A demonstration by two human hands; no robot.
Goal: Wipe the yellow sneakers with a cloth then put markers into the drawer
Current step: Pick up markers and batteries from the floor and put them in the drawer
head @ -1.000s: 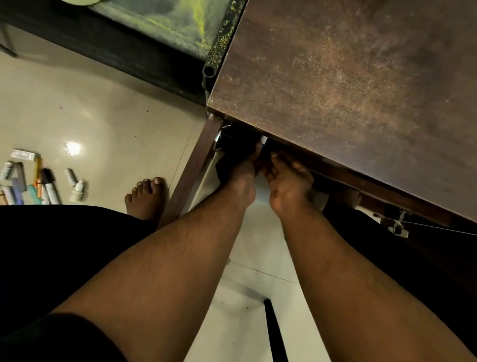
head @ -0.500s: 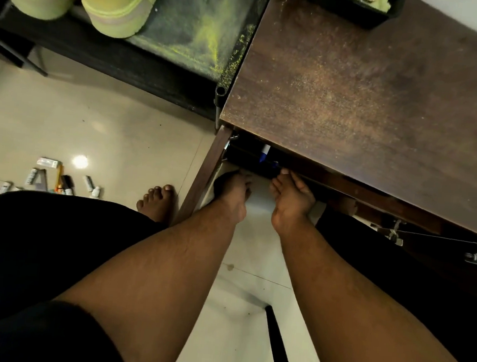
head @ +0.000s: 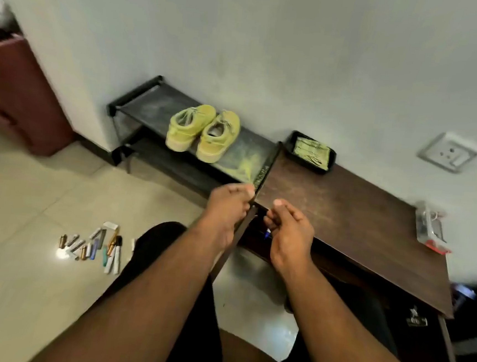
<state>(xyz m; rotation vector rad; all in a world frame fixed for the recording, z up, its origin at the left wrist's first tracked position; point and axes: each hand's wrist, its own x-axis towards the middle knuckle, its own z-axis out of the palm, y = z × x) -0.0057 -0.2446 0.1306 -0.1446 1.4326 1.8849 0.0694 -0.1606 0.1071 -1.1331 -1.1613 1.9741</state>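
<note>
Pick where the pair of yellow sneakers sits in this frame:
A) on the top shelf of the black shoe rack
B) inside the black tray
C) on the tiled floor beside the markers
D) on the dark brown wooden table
A: the pair of yellow sneakers stands side by side on the top shelf of the black shoe rack, left of the dark brown wooden table.

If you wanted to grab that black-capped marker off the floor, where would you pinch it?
Probably mid-barrel, from above. The black-capped marker lies flat on the floor at the pile's right edge, so fingers likely fit either side of its long body.
</note>
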